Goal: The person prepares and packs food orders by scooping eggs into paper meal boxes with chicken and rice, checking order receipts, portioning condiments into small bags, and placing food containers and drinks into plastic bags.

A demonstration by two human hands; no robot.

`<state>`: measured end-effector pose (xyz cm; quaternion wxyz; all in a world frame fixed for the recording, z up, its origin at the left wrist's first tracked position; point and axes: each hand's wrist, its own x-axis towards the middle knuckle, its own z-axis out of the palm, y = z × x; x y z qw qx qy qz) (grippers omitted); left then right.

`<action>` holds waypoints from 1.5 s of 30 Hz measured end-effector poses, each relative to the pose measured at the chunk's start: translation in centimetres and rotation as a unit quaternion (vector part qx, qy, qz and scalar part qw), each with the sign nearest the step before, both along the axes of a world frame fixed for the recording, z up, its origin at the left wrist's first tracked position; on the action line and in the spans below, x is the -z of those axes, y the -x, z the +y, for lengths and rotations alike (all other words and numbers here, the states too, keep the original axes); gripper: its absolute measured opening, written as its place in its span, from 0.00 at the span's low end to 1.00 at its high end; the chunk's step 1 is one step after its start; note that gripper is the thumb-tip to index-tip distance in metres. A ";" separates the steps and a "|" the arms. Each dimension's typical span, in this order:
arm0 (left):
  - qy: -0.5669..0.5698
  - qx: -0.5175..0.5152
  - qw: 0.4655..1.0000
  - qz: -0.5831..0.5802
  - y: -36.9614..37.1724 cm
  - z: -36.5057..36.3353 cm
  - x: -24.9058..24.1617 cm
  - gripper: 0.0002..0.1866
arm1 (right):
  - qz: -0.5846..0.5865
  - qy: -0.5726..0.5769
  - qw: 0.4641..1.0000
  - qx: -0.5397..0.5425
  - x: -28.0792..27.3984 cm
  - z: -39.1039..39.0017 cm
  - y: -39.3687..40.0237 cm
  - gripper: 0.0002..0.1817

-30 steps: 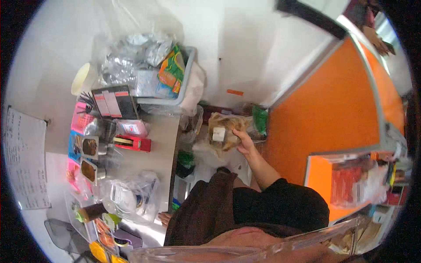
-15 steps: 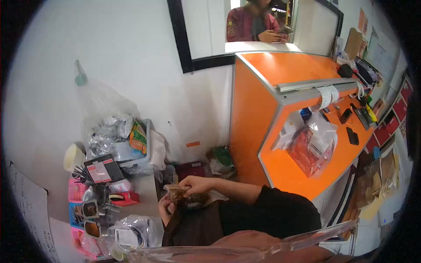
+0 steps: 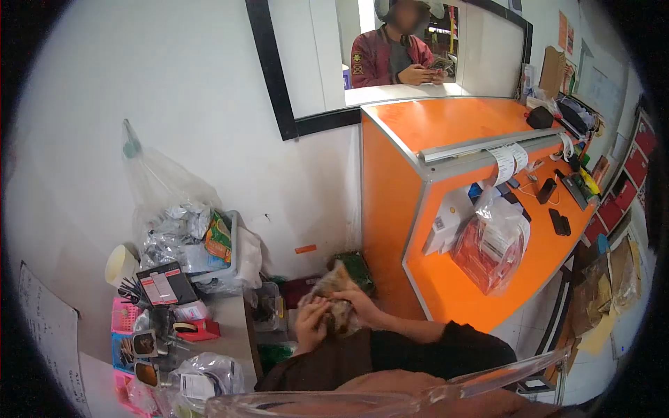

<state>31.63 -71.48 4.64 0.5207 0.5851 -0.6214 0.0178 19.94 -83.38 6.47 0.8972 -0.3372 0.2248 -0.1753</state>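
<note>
A clear plastic bag with brown contents is held between my two hands, low in the middle of the view. My left hand grips its left side with bent fingers. Across its upper right side lies my right hand, fingers closed round the plastic. The bag's top sticks up above the hands. What exactly is inside cannot be made out. Behind the bag, on the floor side, are a green package and a clear plastic box.
A side table at left bears a tape dispenser, pink baskets and a grey bin of plastic packets. At right, an orange counter holds a bagged red package. A person in a maroon jacket stands beyond the window.
Both hands and the bag have moved right and forward, away from my body. More of the bag now shows. The view has shifted, so more of the person at the window is visible.
</note>
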 end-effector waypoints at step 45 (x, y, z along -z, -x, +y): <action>-0.188 0.537 0.819 0.073 14.3 -26.2 0.1 0.11 | 0.386 0.291 0.835 0.263 1.5 -8.1 20.5 0.09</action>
